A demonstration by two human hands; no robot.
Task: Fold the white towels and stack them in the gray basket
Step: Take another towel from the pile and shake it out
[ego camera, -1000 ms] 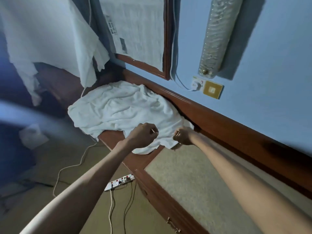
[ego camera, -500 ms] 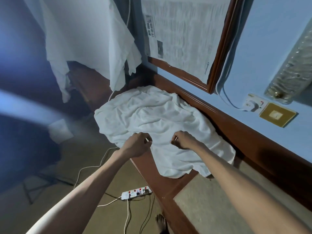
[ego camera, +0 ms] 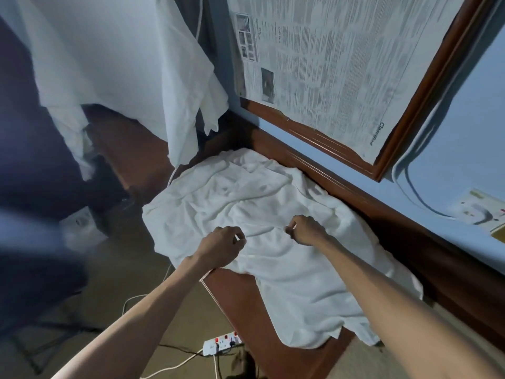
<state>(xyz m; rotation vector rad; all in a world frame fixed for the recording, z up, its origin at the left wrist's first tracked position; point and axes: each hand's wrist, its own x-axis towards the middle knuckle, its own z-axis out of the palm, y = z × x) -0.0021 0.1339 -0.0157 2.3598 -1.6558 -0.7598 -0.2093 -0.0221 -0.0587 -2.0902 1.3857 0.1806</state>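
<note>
We have both hands on the white towel [ego camera: 246, 198]; it lies crumpled across the wooden table [ego camera: 246, 302], far side against the raised back at 1 o'clock, near parts hanging off the table edge at 9 and 5 o'clock. Left hand [ego camera: 222, 246]: fingers curled, pinching a ridge of cloth. Right hand [ego camera: 306, 231]: same, thumb & fingers nipped on the fold; the two sit near each other, not touching. The gray basket isn't in view.

Risks, as we judge them:
- We seem to hold a wrinkle mid-cloth, not a true hem, so a lift may give a skewed fold.
- The towel overhangs at 9 o'clock, so a hard pull that way could drag it to the floor [ego camera: 123, 269], where a power strip [ego camera: 222, 343] & cables lie at 6 o'clock.
- A high lift could snag the hanging white cloth [ego camera: 123, 64] at 11 o'clock.

Room:
- The table is dark brown wood w/ a paler inset at 5 o'clock.
- The wall [ego camera: 478, 91] is blue; a framed newspaper [ego camera: 328, 64] sits at 1 o'clock and a wall socket [ego camera: 478, 212] at 3.
- Light is dim and the 9 o'clock side is blurred.
</note>
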